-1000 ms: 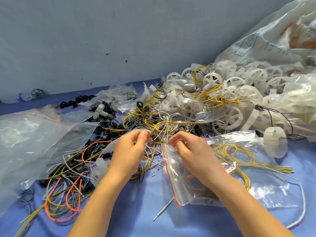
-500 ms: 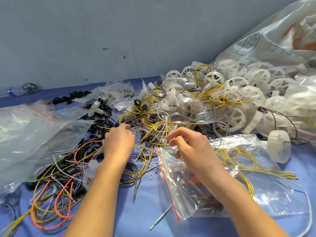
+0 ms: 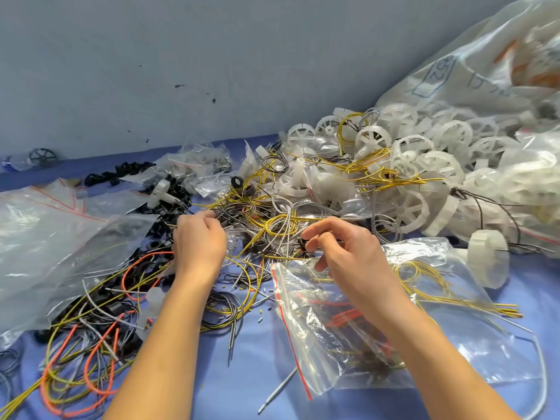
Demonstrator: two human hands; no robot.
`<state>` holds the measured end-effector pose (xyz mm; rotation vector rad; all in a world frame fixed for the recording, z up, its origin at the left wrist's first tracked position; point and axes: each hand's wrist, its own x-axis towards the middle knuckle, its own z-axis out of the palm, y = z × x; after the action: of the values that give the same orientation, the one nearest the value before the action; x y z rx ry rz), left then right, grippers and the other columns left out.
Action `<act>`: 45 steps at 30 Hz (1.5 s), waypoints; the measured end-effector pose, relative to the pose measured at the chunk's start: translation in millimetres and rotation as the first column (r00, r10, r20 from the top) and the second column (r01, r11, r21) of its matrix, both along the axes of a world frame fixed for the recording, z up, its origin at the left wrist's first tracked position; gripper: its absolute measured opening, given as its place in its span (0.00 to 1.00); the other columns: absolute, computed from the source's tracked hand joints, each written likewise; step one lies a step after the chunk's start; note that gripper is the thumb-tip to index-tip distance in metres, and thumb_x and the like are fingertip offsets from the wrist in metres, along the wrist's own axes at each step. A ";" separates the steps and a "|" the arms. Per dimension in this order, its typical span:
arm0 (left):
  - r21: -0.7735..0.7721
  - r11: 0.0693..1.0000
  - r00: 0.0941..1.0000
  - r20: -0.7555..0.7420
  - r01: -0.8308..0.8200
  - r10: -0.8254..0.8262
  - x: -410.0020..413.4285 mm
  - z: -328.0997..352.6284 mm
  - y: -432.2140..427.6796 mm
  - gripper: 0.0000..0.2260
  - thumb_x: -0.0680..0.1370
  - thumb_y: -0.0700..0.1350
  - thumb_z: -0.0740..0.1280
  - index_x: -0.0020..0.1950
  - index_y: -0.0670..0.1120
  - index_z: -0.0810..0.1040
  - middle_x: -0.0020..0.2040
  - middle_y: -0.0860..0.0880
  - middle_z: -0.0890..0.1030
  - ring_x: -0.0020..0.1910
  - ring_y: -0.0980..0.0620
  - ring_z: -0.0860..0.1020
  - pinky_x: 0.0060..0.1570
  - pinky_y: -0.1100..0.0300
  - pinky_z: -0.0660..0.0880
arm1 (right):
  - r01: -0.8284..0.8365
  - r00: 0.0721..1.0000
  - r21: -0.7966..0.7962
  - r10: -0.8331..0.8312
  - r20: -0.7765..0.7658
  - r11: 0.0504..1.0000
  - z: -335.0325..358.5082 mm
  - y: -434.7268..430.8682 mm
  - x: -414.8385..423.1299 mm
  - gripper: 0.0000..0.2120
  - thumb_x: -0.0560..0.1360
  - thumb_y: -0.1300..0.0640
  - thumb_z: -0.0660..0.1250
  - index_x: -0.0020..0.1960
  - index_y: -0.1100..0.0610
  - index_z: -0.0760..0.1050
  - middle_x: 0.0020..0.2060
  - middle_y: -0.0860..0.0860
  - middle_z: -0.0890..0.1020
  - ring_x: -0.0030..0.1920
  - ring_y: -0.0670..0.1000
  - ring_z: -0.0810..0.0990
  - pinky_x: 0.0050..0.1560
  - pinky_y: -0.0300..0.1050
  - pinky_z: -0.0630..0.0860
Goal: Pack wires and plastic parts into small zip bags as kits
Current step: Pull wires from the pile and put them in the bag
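Ring of black plastic, small, pinched by right hand; left hand curled in tangled yellow-grey wires, grip unclear.

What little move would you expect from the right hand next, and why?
Probably drop the small black part into the zip bag. The right hand seems to pinch it right at the bag's red-striped mouth, and wires already lie inside.

Bright, even light with soft shadows; glare glints off the clear plastic zip bags; wide-angle bending at the edges; top right corner blurred.
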<state>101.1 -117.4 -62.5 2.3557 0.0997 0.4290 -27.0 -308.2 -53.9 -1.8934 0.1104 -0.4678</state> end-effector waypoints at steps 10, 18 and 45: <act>0.086 0.981 0.839 0.535 -0.172 0.100 -22.5 30.8 16.5 0.13 0.81 0.41 0.59 0.60 0.48 0.81 0.56 0.45 0.78 0.52 0.42 0.76 0.58 0.48 0.66 | 0.005 1.000 -0.017 -0.005 0.002 1.000 -0.5 0.8 -3.9 0.15 0.77 0.63 0.60 0.41 0.47 0.81 0.35 0.43 0.84 0.29 0.45 0.81 0.34 0.35 0.74; -0.141 0.989 0.852 0.514 -0.033 0.102 -31.1 45.4 28.6 0.14 0.80 0.41 0.62 0.65 0.50 0.74 0.53 0.52 0.81 0.51 0.54 0.78 0.65 0.54 0.67 | -0.006 1.000 0.008 0.005 0.017 1.000 -0.6 -0.3 -4.9 0.16 0.77 0.63 0.59 0.40 0.47 0.81 0.35 0.43 0.84 0.30 0.43 0.80 0.32 0.30 0.71; -0.231 0.928 0.921 0.329 0.292 -0.208 -51.3 26.9 8.9 0.16 0.78 0.35 0.62 0.62 0.50 0.77 0.59 0.51 0.78 0.58 0.55 0.76 0.64 0.52 0.72 | 0.036 0.997 -0.137 -0.027 0.072 0.990 8.4 56.7 65.8 0.12 0.80 0.48 0.64 0.50 0.56 0.79 0.47 0.52 0.81 0.45 0.52 0.81 0.48 0.48 0.75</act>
<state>49.8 -108.5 -35.6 1.9698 -0.2708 0.5969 38.9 -251.6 -45.5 -2.0114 0.0631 -0.5753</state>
